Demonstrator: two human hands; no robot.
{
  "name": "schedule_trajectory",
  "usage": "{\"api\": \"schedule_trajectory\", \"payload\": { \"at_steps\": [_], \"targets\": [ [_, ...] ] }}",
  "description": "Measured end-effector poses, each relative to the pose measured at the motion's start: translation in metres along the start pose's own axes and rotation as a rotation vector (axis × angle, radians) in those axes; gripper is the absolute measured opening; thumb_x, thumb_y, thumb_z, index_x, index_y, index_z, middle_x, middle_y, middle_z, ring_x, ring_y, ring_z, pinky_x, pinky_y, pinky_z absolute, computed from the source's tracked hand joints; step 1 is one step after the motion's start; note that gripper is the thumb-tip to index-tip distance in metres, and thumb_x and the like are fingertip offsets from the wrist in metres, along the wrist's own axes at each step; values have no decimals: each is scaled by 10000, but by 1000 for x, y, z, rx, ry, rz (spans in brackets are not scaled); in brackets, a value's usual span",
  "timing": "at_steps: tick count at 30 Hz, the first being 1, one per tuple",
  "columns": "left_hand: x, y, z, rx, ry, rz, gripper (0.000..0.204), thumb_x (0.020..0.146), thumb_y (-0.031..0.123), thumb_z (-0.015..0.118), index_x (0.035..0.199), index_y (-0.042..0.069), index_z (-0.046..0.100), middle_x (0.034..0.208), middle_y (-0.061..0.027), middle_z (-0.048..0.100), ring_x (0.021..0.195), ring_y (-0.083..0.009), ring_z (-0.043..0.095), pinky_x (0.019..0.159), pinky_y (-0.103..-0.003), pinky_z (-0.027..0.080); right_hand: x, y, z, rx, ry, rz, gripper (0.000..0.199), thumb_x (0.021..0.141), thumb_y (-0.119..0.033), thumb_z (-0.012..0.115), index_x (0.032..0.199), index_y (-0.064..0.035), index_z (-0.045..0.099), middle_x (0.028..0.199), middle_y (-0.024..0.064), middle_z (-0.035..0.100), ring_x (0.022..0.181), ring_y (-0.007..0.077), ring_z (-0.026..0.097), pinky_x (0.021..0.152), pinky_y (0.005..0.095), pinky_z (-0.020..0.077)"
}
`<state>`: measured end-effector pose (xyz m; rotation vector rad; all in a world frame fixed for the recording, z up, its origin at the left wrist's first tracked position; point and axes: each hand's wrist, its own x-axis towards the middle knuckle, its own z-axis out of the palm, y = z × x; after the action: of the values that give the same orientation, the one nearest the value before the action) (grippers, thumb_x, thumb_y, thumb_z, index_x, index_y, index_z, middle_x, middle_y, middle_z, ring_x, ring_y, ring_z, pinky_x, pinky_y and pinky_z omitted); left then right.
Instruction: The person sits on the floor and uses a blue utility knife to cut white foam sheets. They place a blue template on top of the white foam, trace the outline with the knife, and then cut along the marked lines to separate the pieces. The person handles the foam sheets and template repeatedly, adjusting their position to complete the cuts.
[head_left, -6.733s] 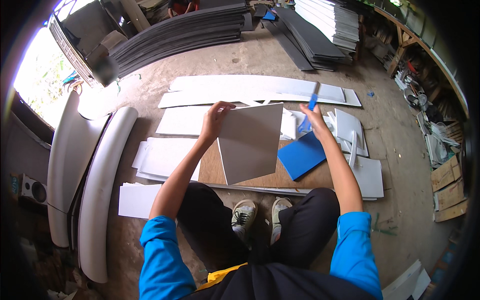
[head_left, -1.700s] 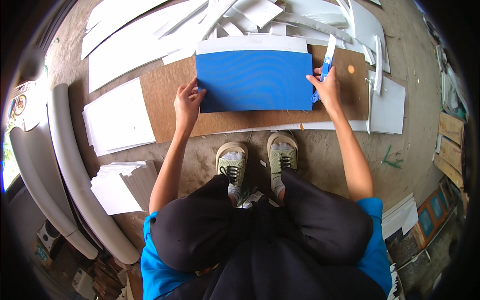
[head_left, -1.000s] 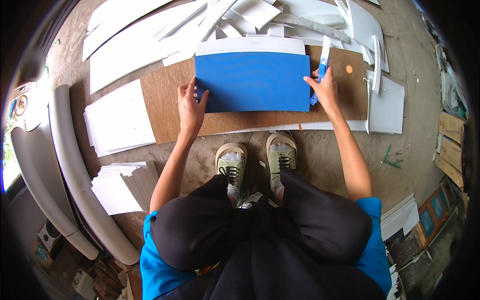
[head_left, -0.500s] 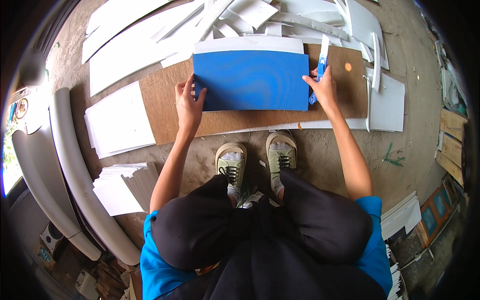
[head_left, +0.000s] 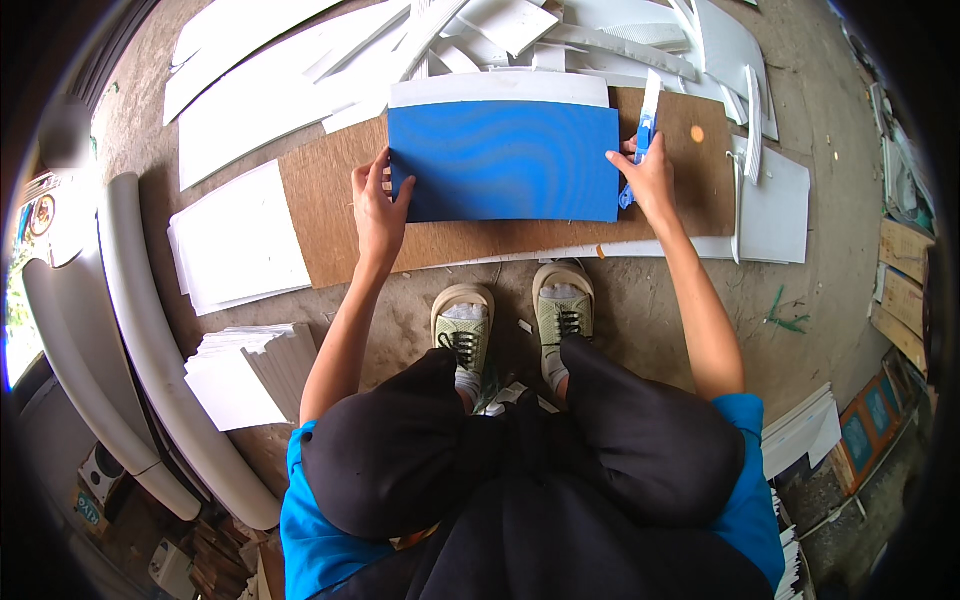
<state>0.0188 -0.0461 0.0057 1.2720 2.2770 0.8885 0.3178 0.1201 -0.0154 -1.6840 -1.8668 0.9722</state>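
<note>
You are squatting over a brown plywood board [head_left: 330,225] that is lying flat on the concrete floor [head_left: 640,310], with both shoes [head_left: 510,325] just below its near edge. A blue rectangular sheet [head_left: 505,160] is lying flat on the board, its long edges running left to right. A white sheet [head_left: 498,88] is showing as a strip along its far edge; whether the blue one is overlapping it cannot be told.

Your left hand [head_left: 378,205] is pressing on the blue sheet's left edge, thumb resting on the lower left corner, fingers curled beside the edge on the board. It is closed around nothing, only bearing down.

Your right hand [head_left: 648,180] is sitting at the sheet's right edge, fingers wrapped around a blue and white utility knife [head_left: 645,125]. The knife is lying along that right edge, its upper end pointing away from you. The blade tip is too small to make out.

White offcut strips [head_left: 560,30] are lying scattered beyond the board. A stack of white panels [head_left: 235,240] is sitting just left of the board, and a smaller stack [head_left: 240,375] is lying nearer to your left knee. A long pale curved moulding [head_left: 150,330] is running along the left side.
</note>
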Motion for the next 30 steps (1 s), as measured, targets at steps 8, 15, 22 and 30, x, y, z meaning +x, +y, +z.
{"api": "schedule_trajectory", "payload": {
  "at_steps": [8, 15, 22, 30],
  "targets": [
    [-7, 12, 3, 294, 110, 167, 594, 755, 125, 647, 1270, 56, 360, 1099, -174, 408, 993, -288, 451, 856, -398, 403, 0, -1, -1, -37, -16, 19, 468, 658, -219, 742, 924, -12, 417, 845, 120, 610, 758, 258, 622, 676, 355, 483],
    [-11, 79, 59, 283, -280, 661, 851, 680, 383, 684, 1318, 21, 253, 1307, -191, 270, 1243, -338, 238, 1039, -476, 200, -1, 14, -6, 227, -19, 105, 367, 694, -153, 707, 885, -14, 425, 799, 98, 620, 721, 199, 623, 652, 316, 488],
    [-18, 117, 112, 444, -361, 845, 934, 672, 553, 591, 1324, -21, 248, 1393, -173, 210, 1314, -301, 149, 1066, -437, 129, -29, 24, -6, 452, -6, 94, 300, 735, -24, 645, 917, 4, 408, 844, 122, 625, 750, 159, 623, 674, 269, 500],
    [-18, 135, 132, 459, -349, 795, 864, 671, 544, 591, 1352, 129, 260, 1407, -175, 174, 1309, -367, 115, 1001, -606, 86, -43, 17, -5, 342, 15, 57, 315, 717, -75, 665, 924, -1, 440, 845, 117, 616, 768, 209, 610, 686, 323, 469]
  ]
}}
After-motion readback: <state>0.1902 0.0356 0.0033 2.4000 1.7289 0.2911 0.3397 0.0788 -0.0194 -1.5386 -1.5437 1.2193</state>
